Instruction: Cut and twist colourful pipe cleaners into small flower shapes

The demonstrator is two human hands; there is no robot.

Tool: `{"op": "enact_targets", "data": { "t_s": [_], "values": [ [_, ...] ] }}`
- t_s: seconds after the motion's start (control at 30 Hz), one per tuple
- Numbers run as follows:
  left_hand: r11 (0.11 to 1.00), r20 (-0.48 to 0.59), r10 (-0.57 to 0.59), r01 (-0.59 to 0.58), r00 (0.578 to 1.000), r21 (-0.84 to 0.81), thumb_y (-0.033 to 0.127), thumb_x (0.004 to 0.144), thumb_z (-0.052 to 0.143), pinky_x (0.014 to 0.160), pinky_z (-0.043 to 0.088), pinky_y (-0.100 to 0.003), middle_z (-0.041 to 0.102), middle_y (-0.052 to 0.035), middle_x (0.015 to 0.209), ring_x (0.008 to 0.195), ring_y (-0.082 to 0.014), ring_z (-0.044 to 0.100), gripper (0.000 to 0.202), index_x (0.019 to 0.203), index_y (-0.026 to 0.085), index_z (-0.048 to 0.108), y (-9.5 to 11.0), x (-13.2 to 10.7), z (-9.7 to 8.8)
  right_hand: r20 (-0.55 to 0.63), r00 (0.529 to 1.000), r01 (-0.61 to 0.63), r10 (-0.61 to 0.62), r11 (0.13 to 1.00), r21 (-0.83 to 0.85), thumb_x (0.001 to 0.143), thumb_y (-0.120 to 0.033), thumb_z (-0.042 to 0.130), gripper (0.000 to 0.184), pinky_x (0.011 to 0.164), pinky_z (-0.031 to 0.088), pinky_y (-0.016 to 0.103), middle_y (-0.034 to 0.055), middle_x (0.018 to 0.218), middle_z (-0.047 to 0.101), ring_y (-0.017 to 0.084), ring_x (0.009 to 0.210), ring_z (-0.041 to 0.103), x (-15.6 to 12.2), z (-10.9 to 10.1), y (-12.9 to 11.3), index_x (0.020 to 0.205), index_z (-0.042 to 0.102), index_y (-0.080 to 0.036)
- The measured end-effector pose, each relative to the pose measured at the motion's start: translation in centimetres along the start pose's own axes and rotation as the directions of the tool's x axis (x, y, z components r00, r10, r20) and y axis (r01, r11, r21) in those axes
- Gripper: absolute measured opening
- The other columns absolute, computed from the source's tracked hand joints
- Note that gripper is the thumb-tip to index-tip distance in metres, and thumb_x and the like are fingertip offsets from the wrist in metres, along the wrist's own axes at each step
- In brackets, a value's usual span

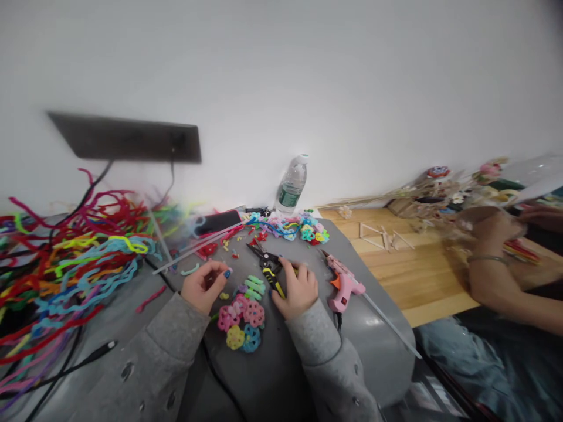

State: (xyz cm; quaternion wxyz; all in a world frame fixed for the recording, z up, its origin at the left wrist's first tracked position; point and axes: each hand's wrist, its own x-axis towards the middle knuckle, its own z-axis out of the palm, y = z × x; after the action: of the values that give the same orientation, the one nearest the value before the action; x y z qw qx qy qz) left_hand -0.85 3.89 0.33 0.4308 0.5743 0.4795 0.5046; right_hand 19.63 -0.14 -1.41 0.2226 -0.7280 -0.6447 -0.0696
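Observation:
My left hand (204,286) is closed in a pinch, thumb against fingertips. Blue shows at the thumb tip; whether it is a nail or a small held piece I cannot tell. My right hand (299,288) grips pliers (273,280) with black-and-yellow handles, their jaws pointing away to the upper left. Between my hands lies a cluster of flowers bent from fuzzy pipe cleaners (241,319), in pink, yellow, blue and green. Small cut scraps (235,254) are strewn beyond my left hand. A pink glue gun (345,287) rests to the right of my right hand.
A heap of colourful pipe cleaners (101,258) covers the left. A water bottle (292,184) stands by the wall, near more fuzzy flowers (314,228). Clear glue sticks (197,249) and a black cable (220,378) lie on the grey table (378,357). Another person's arm (495,281) is at right.

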Motion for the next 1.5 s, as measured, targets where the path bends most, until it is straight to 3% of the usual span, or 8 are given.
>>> {"op": "enact_targets", "data": {
  "t_s": [0.2, 0.27, 0.37, 0.53, 0.67, 0.77, 0.93, 1.5],
  "values": [
    [1.0, -0.062, -0.007, 0.006, 0.998, -0.016, 0.037, 0.07, 0.063, 0.048, 0.042, -0.019, 0.053, 0.0021, 0.058, 0.052, -0.0097, 0.048, 0.021, 0.074, 0.016, 0.064, 0.1, -0.2, 0.5, 0.014, 0.998, -0.06, 0.059, 0.993, 0.097, 0.052, -0.025, 0.066, 0.058, 0.07, 0.038, 0.039, 0.0101, 0.096, 0.055, 0.029, 0.084, 0.049, 0.3, -2.0, 0.9, 0.109, 0.054, -0.019],
    [1.0, -0.058, -0.01, 0.009, 0.998, -0.015, 0.038, 0.07, 0.063, 0.047, 0.042, -0.019, 0.054, 0.0019, 0.058, 0.051, -0.0098, 0.048, 0.022, 0.075, 0.016, 0.063, 0.0, -0.2, 0.4, 0.045, 0.999, 0.007, -0.018, 0.973, 0.23, 0.054, -0.023, 0.063, 0.055, 0.073, 0.042, 0.039, 0.0098, 0.096, 0.055, 0.028, 0.085, 0.052, 0.1, -3.1, 1.8, 0.107, 0.051, -0.017],
    [1.0, -0.05, -0.004, 0.003, 0.999, -0.01, 0.038, 0.07, 0.062, 0.046, 0.043, -0.02, 0.055, 0.0016, 0.058, 0.05, -0.01, 0.049, 0.022, 0.075, 0.016, 0.063, -0.1, -0.2, 0.4, 0.044, 0.998, 0.017, -0.043, 0.878, 0.479, 0.058, -0.02, 0.059, 0.058, 0.078, 0.047, 0.038, 0.0107, 0.102, 0.054, 0.025, 0.091, 0.055, -0.2, -4.2, 2.7, 0.113, 0.043, -0.016],
    [1.0, -0.061, -0.012, 0.011, 0.998, -0.021, 0.039, 0.069, 0.064, 0.046, 0.043, -0.02, 0.055, 0.002, 0.059, 0.05, -0.0095, 0.048, 0.023, 0.075, 0.016, 0.064, 0.1, -0.2, 0.4, 0.13, 0.991, -0.113, 0.026, 0.681, 0.724, 0.064, -0.015, 0.05, 0.054, 0.063, 0.05, 0.028, 0.0037, 0.088, 0.055, 0.015, 0.07, 0.057, -0.2, -4.8, 2.4, 0.117, 0.039, -0.02],
    [0.999, -0.061, -0.009, 0.006, 0.998, -0.047, 0.04, 0.069, 0.065, 0.048, 0.044, -0.021, 0.056, 0.0011, 0.061, 0.053, -0.0104, 0.049, 0.024, 0.073, 0.017, 0.063, 0.5, -0.2, 0.5, 0.107, 0.994, -0.043, -0.036, 0.756, 0.653, 0.059, -0.014, 0.052, 0.046, 0.056, 0.045, 0.025, -0.0008, 0.074, 0.054, 0.014, 0.06, 0.053, -0.1, -5.9, 0.8, 0.104, 0.045, -0.02],
    [0.999, -0.051, 0.006, -0.007, 0.999, -0.035, 0.041, 0.069, 0.064, 0.048, 0.045, -0.021, 0.055, 0.001, 0.06, 0.053, -0.0109, 0.049, 0.024, 0.073, 0.017, 0.062, 0.7, -0.2, 0.4, 0.206, 0.965, 0.014, -0.163, 0.814, 0.581, 0.055, -0.014, 0.051, 0.038, 0.05, 0.038, 0.023, -0.0038, 0.064, 0.05, 0.014, 0.054, 0.05, -0.3, -6.5, -0.8, 0.092, 0.046, -0.022],
    [1.0, 0.0, 0.022, -0.022, 1.0, 0.009, 0.042, 0.068, 0.065, 0.051, 0.046, -0.021, 0.057, 0.0003, 0.062, 0.055, -0.0115, 0.052, 0.027, 0.073, 0.016, 0.063, 0.5, 0.2, -0.4, 0.279, 0.94, 0.029, -0.197, 0.859, 0.51, 0.056, -0.02, 0.053, 0.034, 0.052, 0.037, 0.025, -0.0009, 0.067, 0.057, 0.018, 0.058, 0.057, -1.1, -5.8, -2.7, 0.089, 0.045, -0.023],
    [0.999, 0.044, 0.033, -0.032, 0.999, -0.02, 0.032, 0.07, 0.065, 0.054, 0.046, -0.02, 0.061, -0.0006, 0.065, 0.058, -0.0118, 0.055, 0.018, 0.077, 0.016, 0.066, 0.0, 0.3, -0.9, 0.343, 0.913, 0.058, -0.219, 0.903, 0.425, 0.06, -0.027, 0.054, 0.035, 0.055, 0.039, 0.026, 0.0026, 0.076, 0.065, 0.023, 0.068, 0.064, -1.3, -5.1, -2.8, 0.094, 0.047, -0.022]
  ]
}}
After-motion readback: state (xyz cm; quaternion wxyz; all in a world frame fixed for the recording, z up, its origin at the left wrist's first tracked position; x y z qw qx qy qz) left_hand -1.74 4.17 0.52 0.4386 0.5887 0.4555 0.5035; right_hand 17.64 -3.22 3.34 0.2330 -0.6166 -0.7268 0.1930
